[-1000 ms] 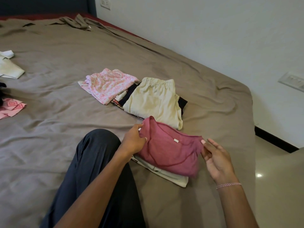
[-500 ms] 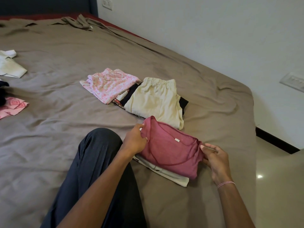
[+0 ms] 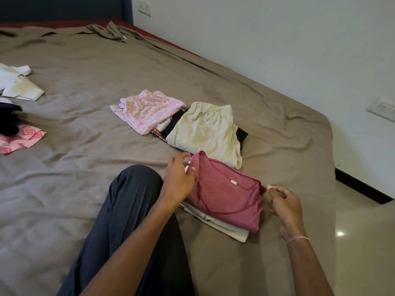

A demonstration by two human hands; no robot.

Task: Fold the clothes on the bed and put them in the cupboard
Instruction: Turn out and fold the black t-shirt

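Observation:
A folded maroon top (image 3: 226, 199) lies on a folded white garment (image 3: 233, 231) near the bed's right edge. My left hand (image 3: 179, 178) is at the top's left edge, the thumb touching the fabric and the fingers relaxed. My right hand (image 3: 284, 201) hovers just off the top's right edge with loosely curled fingers that hold nothing. Behind this pile, folded beige trousers (image 3: 205, 133) rest on a dark patterned garment (image 3: 242, 133). A folded pink floral piece (image 3: 147, 110) lies beside them.
The brown bed sheet (image 3: 85, 82) is wrinkled. White clothes (image 3: 19, 86), a dark item (image 3: 8, 120) and a pink patterned cloth (image 3: 21, 139) lie unfolded at the far left. My knee in dark trousers (image 3: 132, 199) rests on the bed. The tiled floor (image 3: 363, 231) and the wall are to the right.
Both hands have loosened from the maroon top's edges. The right hand has drawn slightly away to the right. The top now lies flat on the white garment.

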